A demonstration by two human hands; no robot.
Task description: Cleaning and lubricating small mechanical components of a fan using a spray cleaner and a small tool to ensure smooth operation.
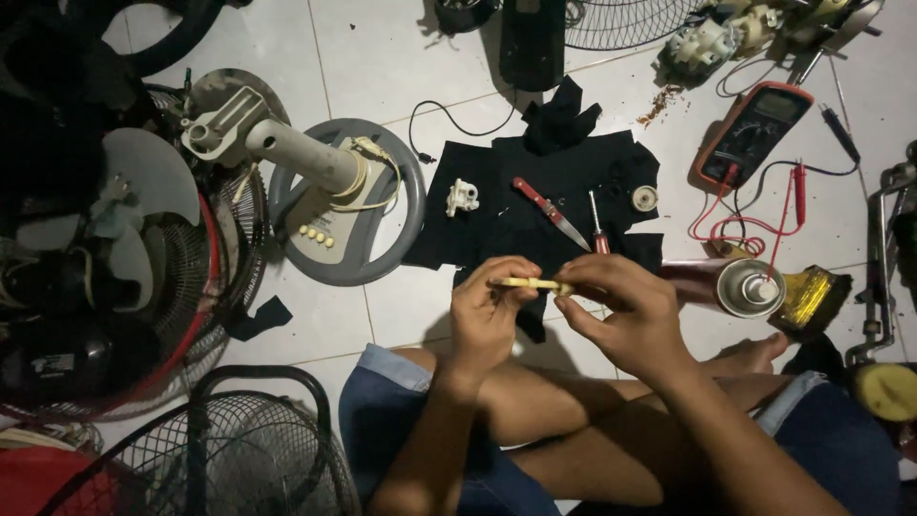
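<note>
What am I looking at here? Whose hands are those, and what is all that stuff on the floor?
A person sitting on a tiled floor wears a camera on their head, so you look down at their own hands. The left hand and right hand together hold a small pale yellow part. In front lies a black cloth with a red-handled knife and a screwdriver. Right of it are a meter with red wires and a spray can. Taken-apart fans stand to the left.

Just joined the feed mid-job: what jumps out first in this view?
At centre, the left hand and right hand pinch a small yellow part between them above a black cloth strewn with tools. Upper right lies a multimeter; at left, a fan base on the tiles.
</note>
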